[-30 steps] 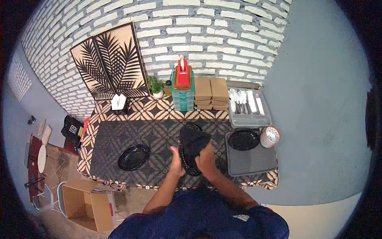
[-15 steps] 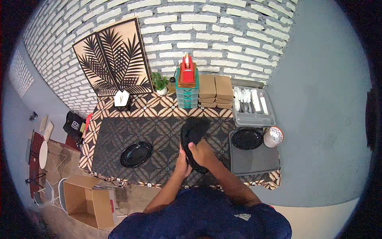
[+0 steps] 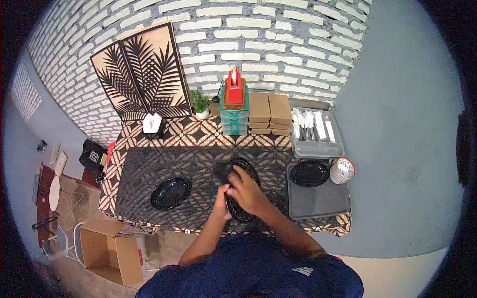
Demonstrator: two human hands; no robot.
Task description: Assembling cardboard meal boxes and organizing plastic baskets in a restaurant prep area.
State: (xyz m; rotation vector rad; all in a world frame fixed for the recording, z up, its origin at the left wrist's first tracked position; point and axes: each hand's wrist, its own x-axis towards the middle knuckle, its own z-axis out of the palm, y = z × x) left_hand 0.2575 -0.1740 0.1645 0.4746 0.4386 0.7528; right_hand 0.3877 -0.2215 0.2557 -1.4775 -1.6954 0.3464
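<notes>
Tilted up over the near middle of the table is a black oval woven-look basket (image 3: 242, 213). My left hand (image 3: 222, 203) grips its left side, fingers closed at the rim. Across the basket reaches my right hand (image 3: 249, 194), closed on a dark cloth (image 3: 222, 173) that is blurred by motion and lies over the basket's left edge. A second black oval basket (image 3: 171, 193) rests on the dark mat to the left. On the grey tray (image 3: 318, 202) at the right sits a third black basket (image 3: 309, 174).
Stacked patterned bowls (image 3: 342, 172) stand beside the tray. Behind are a clear bin (image 3: 318, 149) of wrapped cutlery, brown cartons (image 3: 270, 110), a teal drawer unit (image 3: 234, 124) with a red tape dispenser (image 3: 233, 88), a plant (image 3: 199, 103) and a tissue holder (image 3: 152, 124). An open cardboard box (image 3: 112, 253) is lower left.
The cloth and my right hand have moved from the basket's upper right to its left edge. The basket has turned, showing more of its inside.
</notes>
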